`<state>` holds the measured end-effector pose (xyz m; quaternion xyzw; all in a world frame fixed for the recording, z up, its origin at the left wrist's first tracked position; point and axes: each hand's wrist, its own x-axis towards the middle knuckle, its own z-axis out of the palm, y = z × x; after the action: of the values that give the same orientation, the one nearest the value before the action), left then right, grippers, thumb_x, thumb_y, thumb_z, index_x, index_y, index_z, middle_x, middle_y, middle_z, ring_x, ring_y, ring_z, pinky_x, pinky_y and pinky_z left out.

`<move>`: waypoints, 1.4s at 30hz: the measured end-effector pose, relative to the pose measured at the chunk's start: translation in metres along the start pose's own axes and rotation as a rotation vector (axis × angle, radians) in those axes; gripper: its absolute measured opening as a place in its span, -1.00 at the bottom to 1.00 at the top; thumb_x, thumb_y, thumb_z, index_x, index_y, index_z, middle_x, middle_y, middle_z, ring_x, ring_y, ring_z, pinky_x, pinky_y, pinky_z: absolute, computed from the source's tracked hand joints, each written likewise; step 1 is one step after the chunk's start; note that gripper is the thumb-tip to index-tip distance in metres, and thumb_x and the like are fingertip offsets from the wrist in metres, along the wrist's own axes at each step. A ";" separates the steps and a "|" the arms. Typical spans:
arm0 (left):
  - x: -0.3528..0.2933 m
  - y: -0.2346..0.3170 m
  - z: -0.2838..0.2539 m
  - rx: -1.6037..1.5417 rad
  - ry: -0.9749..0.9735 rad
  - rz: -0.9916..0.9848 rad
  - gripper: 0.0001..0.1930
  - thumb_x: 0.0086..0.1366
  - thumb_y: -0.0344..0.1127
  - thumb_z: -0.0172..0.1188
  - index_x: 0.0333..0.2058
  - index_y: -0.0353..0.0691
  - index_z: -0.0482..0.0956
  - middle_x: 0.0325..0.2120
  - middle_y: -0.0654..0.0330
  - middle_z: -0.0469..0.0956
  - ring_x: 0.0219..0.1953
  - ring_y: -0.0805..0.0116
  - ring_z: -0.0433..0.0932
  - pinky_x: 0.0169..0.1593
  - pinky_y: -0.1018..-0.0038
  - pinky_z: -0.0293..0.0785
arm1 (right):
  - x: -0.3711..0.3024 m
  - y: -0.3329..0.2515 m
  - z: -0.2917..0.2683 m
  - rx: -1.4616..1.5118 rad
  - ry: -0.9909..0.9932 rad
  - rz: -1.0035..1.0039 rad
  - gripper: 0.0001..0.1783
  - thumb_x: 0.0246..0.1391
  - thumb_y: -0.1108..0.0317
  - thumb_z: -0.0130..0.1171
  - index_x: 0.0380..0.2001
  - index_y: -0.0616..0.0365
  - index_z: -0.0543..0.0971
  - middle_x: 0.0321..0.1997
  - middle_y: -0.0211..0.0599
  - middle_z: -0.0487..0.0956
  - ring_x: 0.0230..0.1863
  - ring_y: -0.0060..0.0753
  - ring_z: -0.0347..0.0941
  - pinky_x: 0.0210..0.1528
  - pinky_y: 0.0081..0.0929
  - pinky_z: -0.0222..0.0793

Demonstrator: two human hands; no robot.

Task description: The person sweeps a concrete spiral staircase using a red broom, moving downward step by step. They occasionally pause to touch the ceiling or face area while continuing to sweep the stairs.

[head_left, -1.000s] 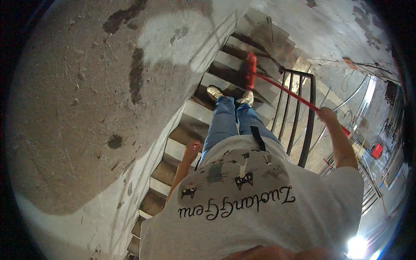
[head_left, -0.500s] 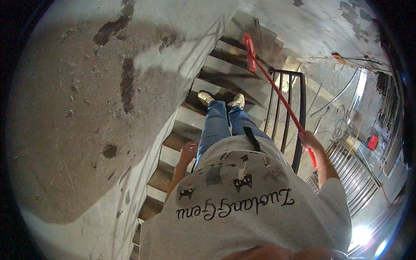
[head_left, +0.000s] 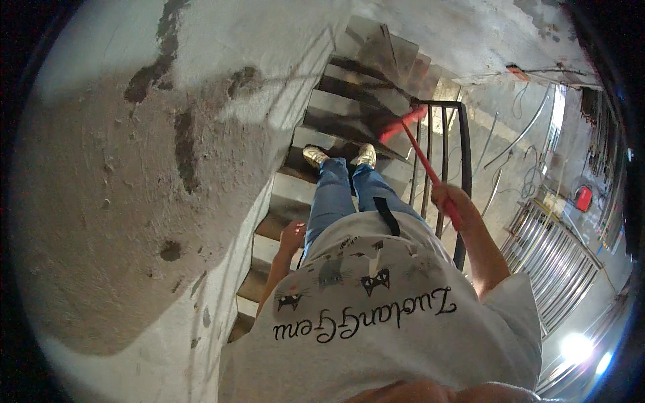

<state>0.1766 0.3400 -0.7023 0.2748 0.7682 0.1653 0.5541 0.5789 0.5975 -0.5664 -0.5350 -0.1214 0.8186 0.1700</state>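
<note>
A red broom (head_left: 424, 160) slants from my right side toward the stairs. My right hand (head_left: 451, 201) is closed round its handle. The blurred broom head (head_left: 403, 123) is above a step beside the foot of the dark railing; whether it touches cannot be told. My left hand (head_left: 292, 237) hangs beside my left thigh, fingers loosely curled, with nothing visible in them. Below me, both my shoes (head_left: 340, 156) stand on a concrete step (head_left: 295, 191).
A dark metal railing (head_left: 463, 154) borders the stairs on the right; a stained rough wall (head_left: 127, 221) rises on the left. Beyond the railing, lower down, lie a metal grille (head_left: 551, 258), long pipes (head_left: 598, 134), loose cables (head_left: 529, 164) and a red box (head_left: 584, 198).
My right hand has drawn in left and slightly up in the picture. The broom head has swung down from the upper steps toward the railing and turned. My left hand has barely moved.
</note>
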 end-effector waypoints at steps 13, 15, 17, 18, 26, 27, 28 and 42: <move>0.013 -0.005 -0.008 0.040 -0.028 0.001 -0.66 0.02 -0.14 0.04 -0.31 -0.29 0.42 -0.41 0.07 0.49 -0.40 0.28 0.50 -0.30 0.45 0.38 | 0.012 0.030 -0.028 0.579 -0.048 0.446 -0.79 0.03 0.20 -0.09 -0.47 0.13 0.31 -0.80 -0.59 0.18 -0.86 -0.77 0.05 -0.90 -0.80 -0.03; 0.018 0.001 -0.011 0.110 -0.021 0.040 -0.66 0.02 -0.14 0.04 -0.31 -0.29 0.42 -0.42 0.07 0.49 -0.39 0.28 0.49 -0.30 0.45 0.38 | 0.017 0.034 -0.025 0.471 -0.069 0.426 -0.78 0.00 0.20 -0.05 -0.50 0.13 0.32 -0.78 -0.56 0.20 -0.85 -0.76 0.08 -0.90 -0.79 -0.02; 0.011 0.048 -0.013 0.325 -0.009 0.129 -0.66 0.03 -0.14 0.04 -0.32 -0.29 0.42 -0.44 0.08 0.49 -0.38 0.29 0.48 -0.29 0.46 0.38 | 0.044 0.049 -0.026 0.456 -0.149 0.426 -0.78 -0.02 0.20 -0.03 -0.54 0.12 0.32 -0.77 -0.54 0.23 -0.84 -0.75 0.09 -0.89 -0.79 0.00; 0.007 0.062 -0.013 0.286 0.028 0.129 -0.68 0.03 -0.15 0.04 -0.33 -0.28 0.42 -0.44 0.09 0.49 -0.37 0.31 0.48 -0.29 0.47 0.37 | 0.060 0.050 -0.013 0.270 -0.027 0.272 -0.80 -0.02 0.26 -0.04 -0.60 0.10 0.29 -0.77 -0.53 0.22 -0.81 -0.74 0.11 -0.89 -0.82 0.02; 0.029 0.020 -0.051 0.219 -0.102 0.025 -0.63 0.04 -0.10 0.03 -0.24 -0.22 0.39 -0.40 0.10 0.48 -0.36 0.30 0.47 -0.28 0.44 0.37 | 0.134 0.016 0.008 0.590 -0.267 0.312 -0.79 -0.01 0.32 -0.09 -0.66 0.06 0.23 -0.80 -0.59 0.14 -0.84 -0.75 0.01 -0.83 -0.77 0.08; 0.029 0.029 -0.056 0.299 -0.110 0.016 -0.63 0.04 -0.09 0.03 -0.24 -0.22 0.39 -0.40 0.09 0.48 -0.36 0.30 0.47 -0.27 0.44 0.36 | 0.131 0.012 0.011 0.469 -0.234 0.252 -0.76 0.02 0.30 -0.12 -0.68 0.05 0.21 -0.80 -0.60 0.13 -0.85 -0.75 0.01 -0.83 -0.76 0.07; 0.038 0.018 -0.062 0.212 -0.124 -0.056 -0.63 0.02 -0.07 0.03 -0.27 -0.22 0.41 -0.39 0.08 0.48 -0.34 0.25 0.48 -0.27 0.42 0.37 | 0.127 0.008 0.015 0.344 -0.148 0.194 -0.77 0.01 0.30 -0.10 -0.67 0.05 0.21 -0.80 -0.59 0.14 -0.86 -0.73 0.02 -0.84 -0.73 0.06; 0.141 0.069 -0.114 0.315 -0.089 0.097 -0.73 0.05 -0.21 0.03 -0.29 -0.23 0.42 -0.40 0.10 0.48 -0.34 0.26 0.47 -0.27 0.40 0.37 | 0.142 0.009 0.031 -0.319 0.433 -0.012 -0.78 -0.11 0.33 0.00 -0.70 0.19 0.33 -0.82 -0.33 0.30 -0.85 -0.49 0.21 -0.85 -0.55 0.09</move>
<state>0.0523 0.4859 -0.7332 0.4020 0.7452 0.0568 0.5290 0.4962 0.6471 -0.6760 -0.7168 -0.2130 0.6547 0.1103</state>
